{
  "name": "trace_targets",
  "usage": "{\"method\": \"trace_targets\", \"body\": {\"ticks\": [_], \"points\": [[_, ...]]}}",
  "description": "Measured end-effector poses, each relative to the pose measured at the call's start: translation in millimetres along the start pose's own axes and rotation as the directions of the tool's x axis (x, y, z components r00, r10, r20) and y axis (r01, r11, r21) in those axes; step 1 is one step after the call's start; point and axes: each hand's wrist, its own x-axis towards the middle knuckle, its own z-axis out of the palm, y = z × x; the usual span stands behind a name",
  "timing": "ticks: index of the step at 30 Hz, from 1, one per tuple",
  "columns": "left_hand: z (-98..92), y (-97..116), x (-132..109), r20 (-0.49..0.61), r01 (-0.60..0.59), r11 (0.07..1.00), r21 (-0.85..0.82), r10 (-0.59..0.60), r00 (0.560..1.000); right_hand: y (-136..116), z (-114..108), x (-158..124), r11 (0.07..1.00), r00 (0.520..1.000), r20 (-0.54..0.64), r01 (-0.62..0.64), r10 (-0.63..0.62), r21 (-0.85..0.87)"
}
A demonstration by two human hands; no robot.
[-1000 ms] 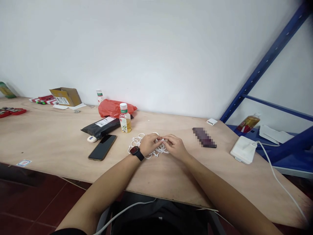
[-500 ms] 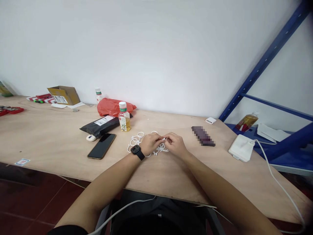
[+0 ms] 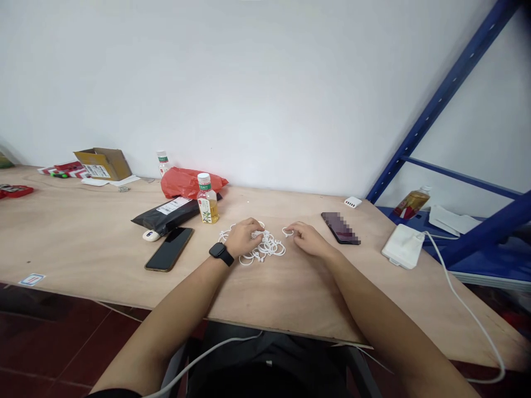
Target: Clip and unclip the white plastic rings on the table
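Both my hands have parted: my right hand (image 3: 309, 239) has drawn off rightward from my left hand (image 3: 243, 239). The left curves loosely over the heap (image 3: 271, 246), any grip hidden. At my half-curled right fingertips is a ring (image 3: 287, 235), pinched or merely touched, I can't tell. I'd judge this one separated, the rest left jumbled. All look white, thin and round, some with little knobs.

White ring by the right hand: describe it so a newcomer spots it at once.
On the wooden table, find the pile of white rings beside the left hand. Just to the pile's right, at the fingers of the right hand, is one white ring. It alone sits apart, right of the pile.
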Motion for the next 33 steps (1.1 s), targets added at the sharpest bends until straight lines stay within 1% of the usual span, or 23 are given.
{"method": "trace_targets", "body": {"ticks": [2,4,6,8,9,11,12,14,16,18,20,22,24,26,29,31,33], "points": [[0.6,0,-1,0.010,0.004,1.000,-0.001,-0.004,1.000,11,1,-2,0.998,0.996,0.090,0.018,-0.013,-0.057],[1.9,2,-1,0.008,-0.007,1.000,-0.008,0.007,1.000,15,4,-1,0.994,0.993,0.119,0.003,0.011,-0.113],[3.4,6,-1,0.001,-0.019,1.000,-0.010,0.019,1.000,15,9,2,0.988,0.993,0.102,-0.040,0.056,-0.147],[4.8,8,-1,-0.008,-0.031,0.999,-0.012,0.031,1.000,9,13,6,0.991,0.996,0.051,-0.072,0.078,-0.111],[5.6,10,-1,-0.014,-0.039,0.999,-0.015,0.039,0.999,4,14,7,0.995,0.997,0.017,-0.079,0.080,-0.053],[6.9,12,-1,-0.036,-0.065,0.997,-0.030,0.064,0.997,-8,17,8,0.986,0.995,-0.040,-0.086,0.092,0.143],[7.3,14,-1,-0.049,-0.083,0.996,-0.042,0.081,0.995,-15,19,8,0.959,0.992,-0.051,-0.094,0.112,0.268],[7.1,17,-1,-0.077,-0.121,0.990,-0.071,0.115,0.990,-29,23,7,0.857,0.989,-0.004,-0.124,0.146,0.500],[5.7,20,-1,-0.107,-0.143,0.986,-0.090,0.133,0.985,-41,28,6,0.773,0.987,0.030,-0.145,0.161,0.618],[3.9,22,-1,-0.132,-0.155,0.984,-0.093,0.142,0.981,-49,31,5,0.742,0.986,0.033,-0.145,0.163,0.655],[2.8,22,-1,-0.136,-0.166,0.982,-0.092,0.152,0.979,-53,33,5,0.760,0.988,0.014,-0.128,0.154,0.638],[3.0,23,0,-0.126,-0.158,0.984,-0.088,0.146,0.981,-55,33,5,0.809,0.991,-0.016,-0.099,0.133,0.580],[4.5,25,0,-0.127,-0.104,0.992,-0.074,0.094,0.987,-56,32,4,0.863,0.993,-0.053,-0.062,0.103,0.502],[6.6,28,0,-0.140,-0.016,0.999,-0.046,0.009,0.990,-58,31,4,0.903,0.994,-0.083,-0.023,0.064,0.429],[9.1,31,-1,-0.145,0.103,0.995,-0.011,-0.104,0.984,-63,32,4,0.931,0.995,-0.097,0.031,0.005,0.364],[9.3,31,-1,-0.147,0.146,0.989,-0.017,-0.147,0.978,-67,32,6,0.938,0.995,-0.098,0.057,-0.025,0.341],[7.1,28,1,-0.141,0.136,0.990,-0.040,-0.140,0.980,-69,31,7,0.944,0.992,-0.116,0.083,-0.049,0.318]]}}
